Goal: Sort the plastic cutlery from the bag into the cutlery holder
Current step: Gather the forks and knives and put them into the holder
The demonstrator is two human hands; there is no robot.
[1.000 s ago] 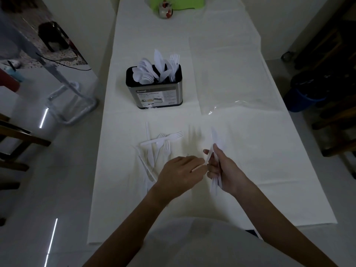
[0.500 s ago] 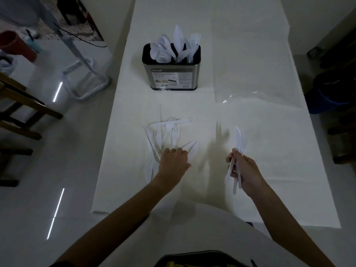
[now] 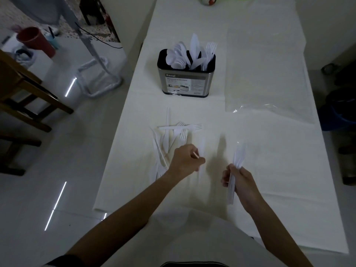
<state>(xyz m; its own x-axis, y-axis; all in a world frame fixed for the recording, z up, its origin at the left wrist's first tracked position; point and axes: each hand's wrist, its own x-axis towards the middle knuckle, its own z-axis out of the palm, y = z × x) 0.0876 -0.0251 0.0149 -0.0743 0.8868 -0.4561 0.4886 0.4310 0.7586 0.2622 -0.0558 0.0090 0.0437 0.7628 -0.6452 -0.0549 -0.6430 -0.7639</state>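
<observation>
A steel cutlery holder [image 3: 185, 82] with a black rim stands mid-table, holding white spoons, knives and forks. A loose pile of white plastic forks and knives [image 3: 174, 134] lies on the white tablecloth in front of it. My left hand [image 3: 185, 160] is at the pile's near right edge and pinches one blurred white knife [image 3: 201, 151] just off the cloth. My right hand [image 3: 239, 179] grips a bundle of white knives [image 3: 238, 160], blades pointing away from me. The clear empty plastic bag [image 3: 267, 78] lies flat to the right of the holder.
A green object and a small round red-and-white item [image 3: 207, 0] sit at the table's far end. Wooden chairs [image 3: 23, 93] and a white metal stand [image 3: 96, 74] are on the floor to the left. Dark bins [image 3: 339, 110] stand to the right of the table.
My left hand reached into the pile, took one knife and now lifts it toward the right. My right hand keeps its bundle and has shifted slightly right.
</observation>
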